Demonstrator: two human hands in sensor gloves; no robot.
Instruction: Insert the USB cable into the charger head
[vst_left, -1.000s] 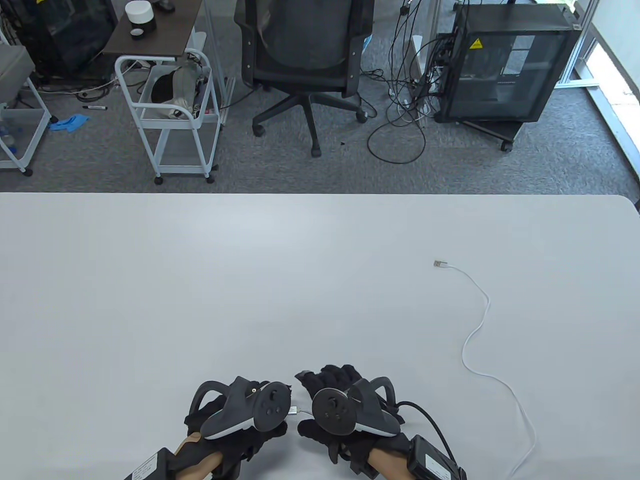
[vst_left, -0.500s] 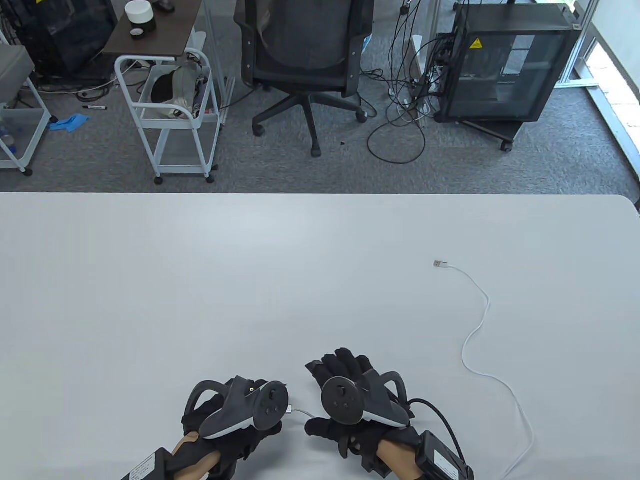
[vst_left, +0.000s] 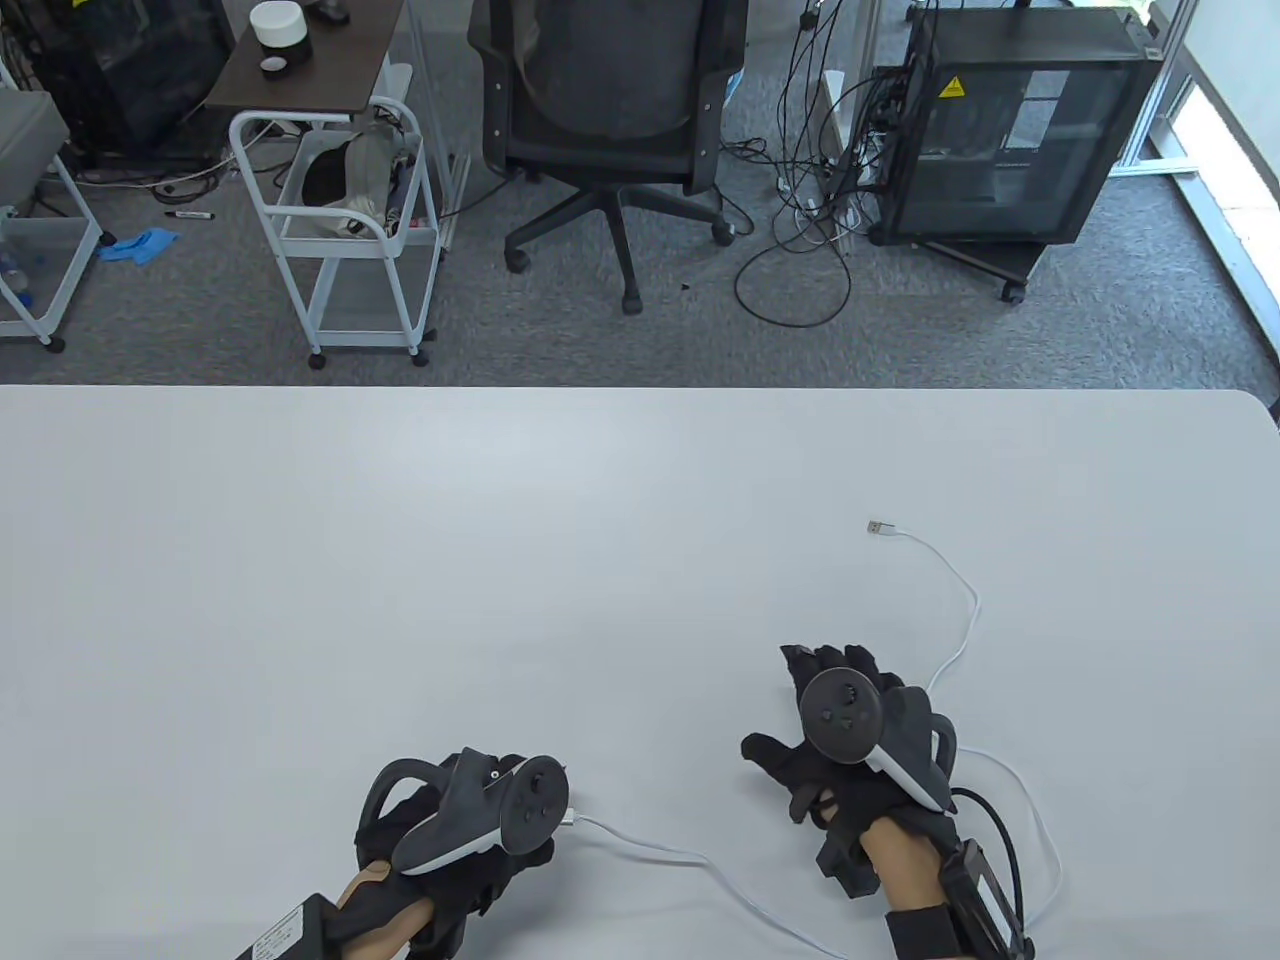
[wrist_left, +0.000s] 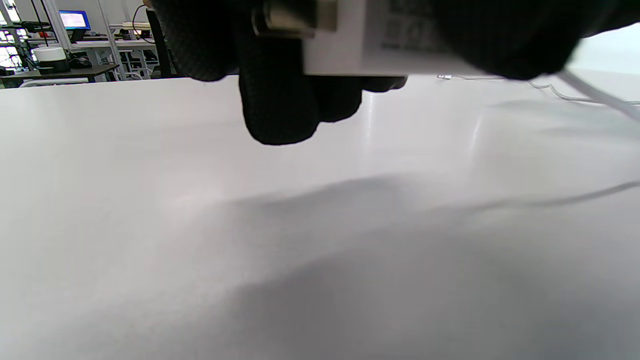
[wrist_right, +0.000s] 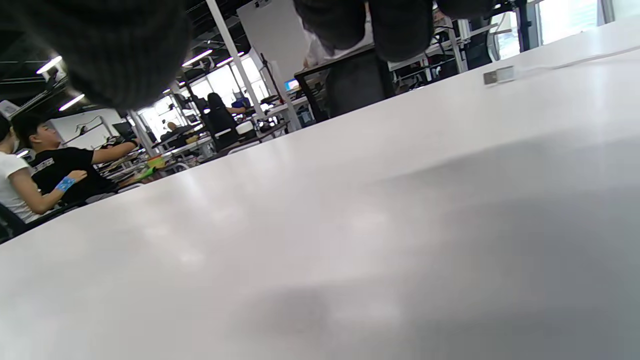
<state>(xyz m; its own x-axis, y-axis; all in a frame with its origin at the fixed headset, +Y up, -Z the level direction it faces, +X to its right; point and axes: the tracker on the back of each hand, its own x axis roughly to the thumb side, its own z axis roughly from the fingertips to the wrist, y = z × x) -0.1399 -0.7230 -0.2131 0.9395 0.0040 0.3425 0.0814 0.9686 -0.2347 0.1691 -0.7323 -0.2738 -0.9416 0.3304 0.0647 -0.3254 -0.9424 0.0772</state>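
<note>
My left hand grips the white charger head near the table's front edge. In the left wrist view the head's metal prongs stick out to the left between my gloved fingers. In the table view the tracker hides the head. The white USB cable runs from a plug at this hand off the front edge, then loops back up on the right to its free plug, which also shows in the right wrist view. My right hand hovers open and empty, right of the cable.
The white table spreads wide in front of both hands. The cable's far loop lies just right of my right hand. An office chair, a cart and a computer case stand on the floor beyond the far edge.
My right hand has let go of the cable plug at the left hand, and has moved right and forward, opening. The cable now trails freely from the left hand. The left hand has barely moved.
</note>
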